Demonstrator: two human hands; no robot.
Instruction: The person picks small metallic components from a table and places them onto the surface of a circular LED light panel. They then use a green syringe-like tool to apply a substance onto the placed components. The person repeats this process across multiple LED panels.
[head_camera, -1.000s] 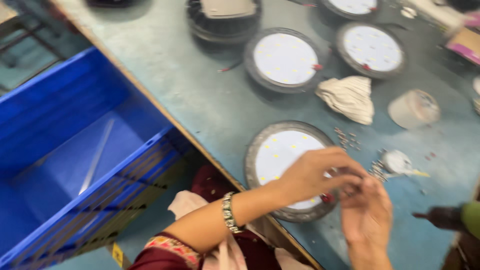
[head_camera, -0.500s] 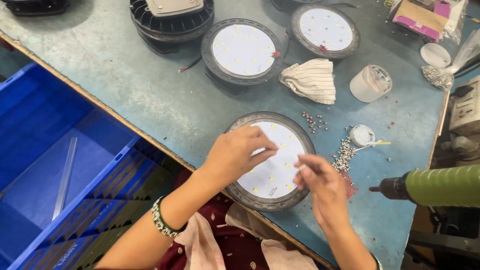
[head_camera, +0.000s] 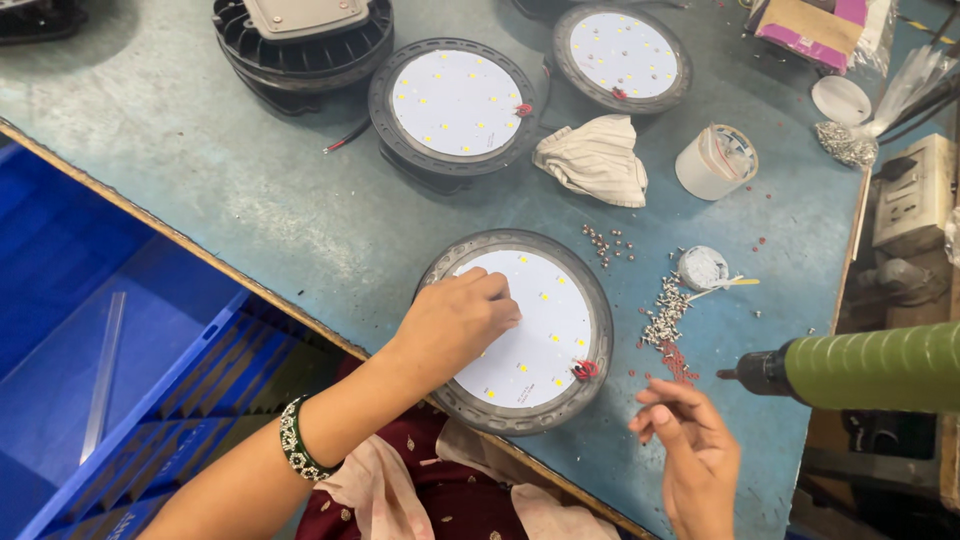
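A round lamp housing (head_camera: 590, 300) with a white disc of small yellow chips lies near the table's front edge. My left hand (head_camera: 455, 325) rests on the disc's left side, fingertips pinched on its surface; whether they hold a screw I cannot tell. My right hand (head_camera: 690, 450) hovers off the housing's lower right, fingers loosely curled, nothing visible in them. A small red wire loop (head_camera: 584, 369) sits at the housing's lower right rim. A pile of small silver screws (head_camera: 662, 318) lies just right of the housing.
Two more round lamp housings (head_camera: 455, 105) (head_camera: 622, 55) and a black finned one (head_camera: 300, 45) lie farther back. A folded cloth (head_camera: 595, 160), tape roll (head_camera: 715, 160) and green-handled electric screwdriver (head_camera: 870, 368) are to the right. A blue crate (head_camera: 90, 340) stands left below the table.
The view shifted left and down. My left hand moved onto the disc's left side. My right hand drew back off the disc to below its lower right.
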